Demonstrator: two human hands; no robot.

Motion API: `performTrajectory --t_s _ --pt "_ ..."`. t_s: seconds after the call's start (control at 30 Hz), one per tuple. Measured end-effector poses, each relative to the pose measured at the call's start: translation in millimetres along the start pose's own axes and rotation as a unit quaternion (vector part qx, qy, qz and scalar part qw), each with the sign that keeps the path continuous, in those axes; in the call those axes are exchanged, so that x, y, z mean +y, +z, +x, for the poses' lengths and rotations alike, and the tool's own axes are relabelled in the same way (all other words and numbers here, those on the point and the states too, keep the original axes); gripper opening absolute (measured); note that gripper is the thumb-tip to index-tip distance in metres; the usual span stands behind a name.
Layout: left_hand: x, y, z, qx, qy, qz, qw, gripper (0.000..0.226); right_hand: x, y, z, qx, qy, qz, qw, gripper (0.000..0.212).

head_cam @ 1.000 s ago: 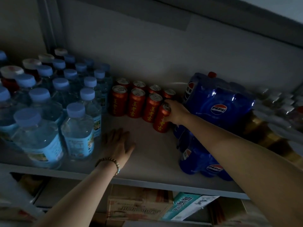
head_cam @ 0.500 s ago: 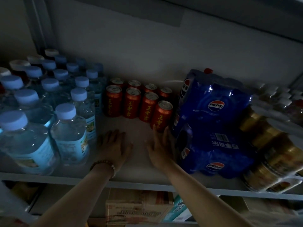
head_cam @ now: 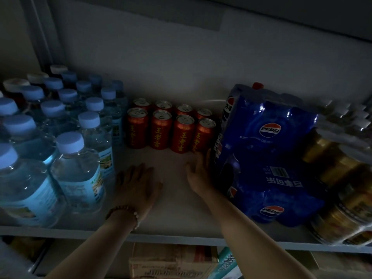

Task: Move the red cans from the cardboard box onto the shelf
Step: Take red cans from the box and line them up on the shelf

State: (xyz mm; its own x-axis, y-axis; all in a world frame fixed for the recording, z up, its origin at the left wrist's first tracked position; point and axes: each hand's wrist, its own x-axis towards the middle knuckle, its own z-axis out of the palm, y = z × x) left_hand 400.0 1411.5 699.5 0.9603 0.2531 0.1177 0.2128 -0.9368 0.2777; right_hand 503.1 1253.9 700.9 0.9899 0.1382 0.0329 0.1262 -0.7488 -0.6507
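**Eight red cans stand at mid-frame, hemmed in on both sides**

The red cans (head_cam: pixel 171 129) stand upright in two rows of four at the centre of the frame, towards the back of the pale shelf (head_cam: pixel 173 206). Blue-capped water bottles (head_cam: pixel 76 168) crowd the left of the frame, and the nearest one is just beside the left end of the can rows. On the right, a blue Pepsi pack (head_cam: pixel 269 125) leans over a second pack (head_cam: pixel 273 190) lying flat; the upper one stands close against the rightmost cans. Shrink-wrapped gold cans (head_cam: pixel 332 170) fill the far right edge.

The left hand (head_cam: pixel 136 186), with a beaded bracelet (head_cam: pixel 122 210) at the wrist, lies palm down on the bare shelf in front of the cans with its fingers spread, holding nothing. The right hand (head_cam: pixel 199 174) is stretched out with straight fingers alongside the Pepsi packs. Its fingertips are near the foot of the rightmost front can, though the dim light hides whether they touch it.

A cardboard box (head_cam: pixel 171 258) shows at the lower centre, beneath the shelf edge.
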Motion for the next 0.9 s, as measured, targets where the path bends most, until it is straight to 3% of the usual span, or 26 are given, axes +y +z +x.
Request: performTrajectory --t_s 0.1,0.2,0.6,0.73,0.9 --pt "1 -2 -1 0.004 0.002 -0.016 1.0 0.092 -2 2 -5 0.046 -0.052 0.008 0.998 0.061" --pt "3 -4 -1 0.011 0.0 -0.018 1.0 0.093 1 3 -9 0.022 -0.091 -0.018 0.995 0.071" --pt "4 -11 -4 -0.032 -0.001 -0.022 0.999 0.095 -11 -9 -20 -0.028 -0.054 -0.058 0.996 0.062" --pt "11 -35 -16 -0.035 -0.009 -0.128 0.991 0.062 -23 -26 -86 -0.059 -0.104 -0.073 0.99 0.061" --pt "-2 -59 -92 0.073 0.124 -0.103 0.984 0.062 -19 -28 -167 0.015 -0.195 -0.092 0.976 0.06"
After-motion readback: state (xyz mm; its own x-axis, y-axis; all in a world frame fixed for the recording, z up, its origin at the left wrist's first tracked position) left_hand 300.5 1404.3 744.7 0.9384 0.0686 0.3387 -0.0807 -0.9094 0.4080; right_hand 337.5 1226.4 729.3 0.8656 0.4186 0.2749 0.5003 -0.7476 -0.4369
